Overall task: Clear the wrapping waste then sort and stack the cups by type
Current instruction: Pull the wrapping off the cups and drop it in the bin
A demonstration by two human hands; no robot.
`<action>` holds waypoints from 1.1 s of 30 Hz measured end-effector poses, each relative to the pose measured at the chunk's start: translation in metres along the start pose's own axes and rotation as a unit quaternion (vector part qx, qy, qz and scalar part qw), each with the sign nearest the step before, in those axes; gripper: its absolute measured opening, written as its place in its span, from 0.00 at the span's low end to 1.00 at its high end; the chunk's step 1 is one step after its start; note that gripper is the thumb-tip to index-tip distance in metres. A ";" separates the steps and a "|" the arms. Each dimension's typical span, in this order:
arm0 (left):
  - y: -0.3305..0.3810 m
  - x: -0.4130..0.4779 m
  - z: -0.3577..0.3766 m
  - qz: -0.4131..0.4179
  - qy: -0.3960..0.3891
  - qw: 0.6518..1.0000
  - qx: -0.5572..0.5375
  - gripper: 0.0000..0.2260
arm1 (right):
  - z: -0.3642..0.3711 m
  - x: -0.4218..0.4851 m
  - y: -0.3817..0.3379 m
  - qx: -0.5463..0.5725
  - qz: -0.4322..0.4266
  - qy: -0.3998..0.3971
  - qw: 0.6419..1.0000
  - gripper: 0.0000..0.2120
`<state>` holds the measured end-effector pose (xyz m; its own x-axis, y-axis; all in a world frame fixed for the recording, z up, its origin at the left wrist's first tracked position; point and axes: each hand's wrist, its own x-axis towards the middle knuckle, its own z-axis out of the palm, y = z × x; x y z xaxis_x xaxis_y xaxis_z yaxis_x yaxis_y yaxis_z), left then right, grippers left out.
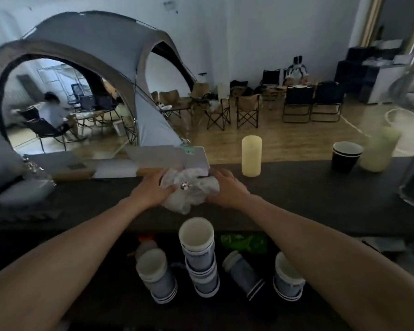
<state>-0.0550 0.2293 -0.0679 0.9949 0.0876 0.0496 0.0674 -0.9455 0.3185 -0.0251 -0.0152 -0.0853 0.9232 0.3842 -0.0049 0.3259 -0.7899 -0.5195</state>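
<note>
A crumpled wad of clear plastic wrapping [189, 189] lies on the dark upper counter [296, 194]. My left hand [151, 189] grips its left side and my right hand [225, 187] grips its right side, fingers curled over the top. Below, on the lower dark surface, stand several grey paper cups: a tall stack [198, 254] in the middle, a short stack [157, 275] to its left, a cup lying tilted [244, 273] to its right, and a stack [287, 280] partly hidden by my right forearm. Black cups [345, 156] are stacked at the far right of the counter.
A cream pillar candle [251, 156] stands right of the wrapping. A flat white box [167, 156] lies behind my hands. A pale green container [378, 151] sits beside the black cups. Green plastic [244, 243] lies under the counter edge. A tent and folding chairs fill the room beyond.
</note>
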 end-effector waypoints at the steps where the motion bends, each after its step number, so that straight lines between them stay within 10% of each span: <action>1: -0.011 0.006 0.002 0.003 -0.013 1.000 -0.016 0.42 | 0.007 0.008 -0.004 0.004 0.008 -0.017 1.000 0.47; 5: -0.013 0.024 0.012 0.049 -0.054 0.980 -0.183 0.38 | 0.028 0.030 -0.019 0.002 0.042 -0.050 0.998 0.54; 8: 0.004 0.036 0.019 -0.087 -0.063 0.926 -0.362 0.31 | 0.050 0.054 -0.025 -0.004 0.054 -0.053 0.997 0.58; 20: 0.047 0.063 0.013 0.048 -0.044 0.965 -0.254 0.06 | 0.023 0.051 -0.036 -0.052 -0.104 0.073 0.991 0.28; 33: 0.380 0.004 0.088 0.273 -0.126 0.923 -0.239 0.12 | -0.126 -0.166 0.159 -0.067 0.214 0.281 0.933 0.36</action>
<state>-0.0184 -0.1569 -0.0301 0.8607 -0.4935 0.1247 -0.4305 -0.5749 0.6958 -0.1004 -0.2650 -0.0593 0.9229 -0.2627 0.2816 -0.1100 -0.8805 -0.4610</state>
